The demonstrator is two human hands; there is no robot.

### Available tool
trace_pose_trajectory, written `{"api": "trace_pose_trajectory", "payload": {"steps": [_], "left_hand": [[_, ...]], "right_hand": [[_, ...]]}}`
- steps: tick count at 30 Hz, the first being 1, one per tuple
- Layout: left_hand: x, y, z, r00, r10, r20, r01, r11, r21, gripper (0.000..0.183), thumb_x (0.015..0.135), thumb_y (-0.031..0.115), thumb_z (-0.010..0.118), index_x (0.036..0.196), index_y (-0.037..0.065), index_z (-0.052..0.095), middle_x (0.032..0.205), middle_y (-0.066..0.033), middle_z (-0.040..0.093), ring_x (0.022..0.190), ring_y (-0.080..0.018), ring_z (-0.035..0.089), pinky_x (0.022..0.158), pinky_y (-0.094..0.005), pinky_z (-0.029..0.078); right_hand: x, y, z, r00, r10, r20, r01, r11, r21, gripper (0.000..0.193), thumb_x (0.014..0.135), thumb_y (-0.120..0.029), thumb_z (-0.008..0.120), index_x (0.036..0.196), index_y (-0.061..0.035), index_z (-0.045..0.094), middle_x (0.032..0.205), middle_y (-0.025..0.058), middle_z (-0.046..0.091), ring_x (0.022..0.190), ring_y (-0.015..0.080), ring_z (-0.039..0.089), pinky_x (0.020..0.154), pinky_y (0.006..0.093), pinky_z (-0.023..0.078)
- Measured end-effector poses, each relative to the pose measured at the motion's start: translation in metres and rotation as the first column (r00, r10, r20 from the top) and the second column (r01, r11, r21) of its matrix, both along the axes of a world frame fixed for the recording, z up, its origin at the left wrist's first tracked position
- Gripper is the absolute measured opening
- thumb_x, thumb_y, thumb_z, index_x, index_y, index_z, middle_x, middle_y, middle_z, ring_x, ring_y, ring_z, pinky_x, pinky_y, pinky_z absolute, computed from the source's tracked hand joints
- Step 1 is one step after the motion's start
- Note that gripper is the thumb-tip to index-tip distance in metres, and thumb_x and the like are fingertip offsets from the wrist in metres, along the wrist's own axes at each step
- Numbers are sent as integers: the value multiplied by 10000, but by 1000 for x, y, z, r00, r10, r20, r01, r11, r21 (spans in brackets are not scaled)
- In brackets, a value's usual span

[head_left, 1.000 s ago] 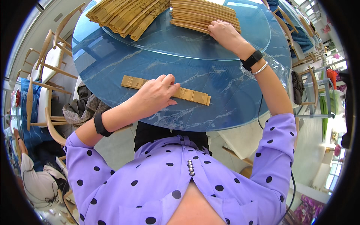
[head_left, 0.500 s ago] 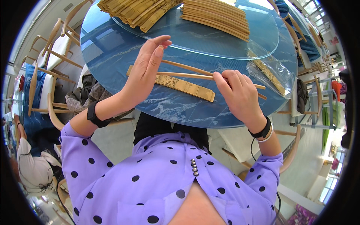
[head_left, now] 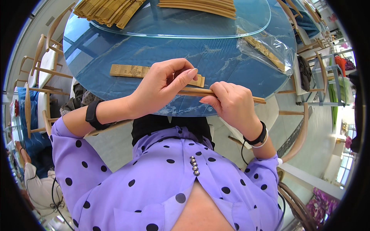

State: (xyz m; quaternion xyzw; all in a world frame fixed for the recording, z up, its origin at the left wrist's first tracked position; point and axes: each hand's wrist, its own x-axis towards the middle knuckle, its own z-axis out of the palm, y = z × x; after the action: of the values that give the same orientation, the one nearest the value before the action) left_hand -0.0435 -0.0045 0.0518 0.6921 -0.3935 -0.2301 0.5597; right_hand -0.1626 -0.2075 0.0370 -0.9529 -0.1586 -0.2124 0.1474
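Observation:
A pair of light wooden chopsticks [head_left: 259,100] lies nearly level, one against the other, in the grip of my right hand [head_left: 237,101] near the table's front edge. The left ends of the sticks run to the base of my left thumb, which hides them. My left hand [head_left: 163,82] has its fingers curled in and its thumb close to the index finger. Whether anything is between those fingers is hidden. Behind this hand a flat tan paper chopstick sleeve [head_left: 127,71] rests on the table, its middle covered by the hand.
A glass turntable [head_left: 181,35] sits on the round blue marbled table [head_left: 92,57]. On it lie a pile of tan paper sleeves [head_left: 110,11] and a row of bare chopsticks [head_left: 200,5]. A clear plastic bag [head_left: 279,52] with a tan strip lies right. Chairs [head_left: 48,69] stand around.
My left hand has gone from fingers stretched up to curled, and lower. The chopsticks have come together from a spread angle and nearer to me. My view has shifted.

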Motion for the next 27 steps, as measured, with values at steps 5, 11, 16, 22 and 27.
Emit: {"api": "trace_pose_trajectory", "payload": {"steps": [5, 11, 16, 22, 27], "left_hand": [[35, -14, -1, 999, 7, -37, -10, 997, -82, 330, 1076, 310, 553, 1130, 1, 653, 933, -36, 579, 910, -143, 519, 837, -294, 425], [35, -23, -48, 434, -298, 851, -85, 926, 368, 472, 891, 345, 753, 1169, -21, 644, 1093, -91, 598, 1087, -260, 522, 957, -401, 447], [38, -20, -50, 348, -441, 827, -46, 873, 485, 429, 821, 279, 804, 1115, 3, 659, 1066, -71, 601, 1057, -250, 541, 943, -386, 459], [37, -22, -47, 242, -155, 958, 56, 988, 145, 278, 824, 241, 791, 944, 38, 643, 947, -54, 576, 954, -226, 560, 838, -348, 466], [29, -14, -41, 275, -111, 955, 61, 993, 97, 372, 797, 235, 811, 1042, 19, 632, 998, -72, 601, 1023, -247, 581, 886, -374, 479]], "right_hand": [[-10, -33, 13, 968, -217, -129, 220, 975, 7, 479, 994, -448, 620, 738, -64, 492, 583, 101, 504, 521, 287, 536, 483, 379, 398], [-32, -62, 9, 831, -335, -443, 496, 808, 319, 433, 1041, -415, 597, 826, -40, 585, 581, 79, 460, 512, 192, 440, 493, 335, 337], [-36, -48, -2, 800, 35, -599, 485, 549, 681, 287, 1046, -303, 632, 996, -20, 643, 720, -34, 517, 638, 56, 414, 556, 260, 339], [-5, -33, -16, 803, 206, -559, 482, 327, 813, 258, 1017, -241, 681, 1092, 5, 687, 812, -48, 608, 696, 35, 435, 623, 236, 371], [17, -24, -11, 696, 333, -637, 515, 387, 765, 256, 1009, -223, 685, 1113, 9, 718, 940, 32, 727, 789, 37, 570, 676, 189, 425]]}}
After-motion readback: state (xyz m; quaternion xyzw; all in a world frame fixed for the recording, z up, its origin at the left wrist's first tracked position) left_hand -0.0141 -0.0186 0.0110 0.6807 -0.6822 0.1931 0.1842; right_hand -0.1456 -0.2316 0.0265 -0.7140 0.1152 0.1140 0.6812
